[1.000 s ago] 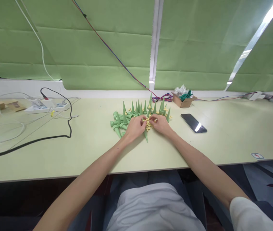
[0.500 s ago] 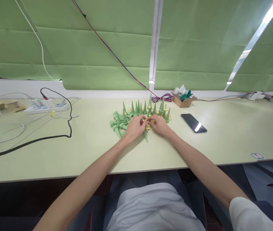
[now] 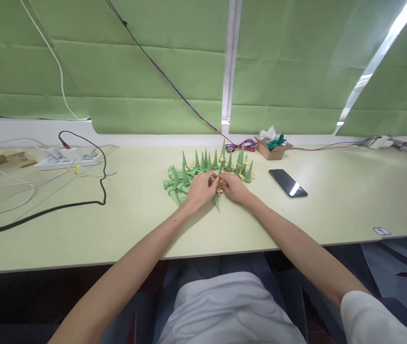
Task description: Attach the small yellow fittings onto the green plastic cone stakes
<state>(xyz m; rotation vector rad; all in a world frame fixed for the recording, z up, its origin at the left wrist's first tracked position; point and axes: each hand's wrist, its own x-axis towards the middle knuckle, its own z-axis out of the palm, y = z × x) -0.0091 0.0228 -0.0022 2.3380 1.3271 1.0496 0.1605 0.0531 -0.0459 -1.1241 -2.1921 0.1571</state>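
Observation:
My left hand is closed around a green spike, whose pointed end sticks out below the fingers toward me. Its fingertips meet those of my right hand, which is pinched on something too small to make out. Small yellow pieces lie under and between the hands. Behind them several green cones stand upright, some with yellow parts attached. More green spikes lie in a pile left of my left hand.
A black phone lies to the right on the table. Behind it is a small cardboard box holding plastic and green material. Coiled wires lie by the wall; a power strip and cables are at the left.
The fingers of my right hand have shifted slightly and sit closer over the yellow pieces. My left hand has stayed nearly still, with the green spike still in it.

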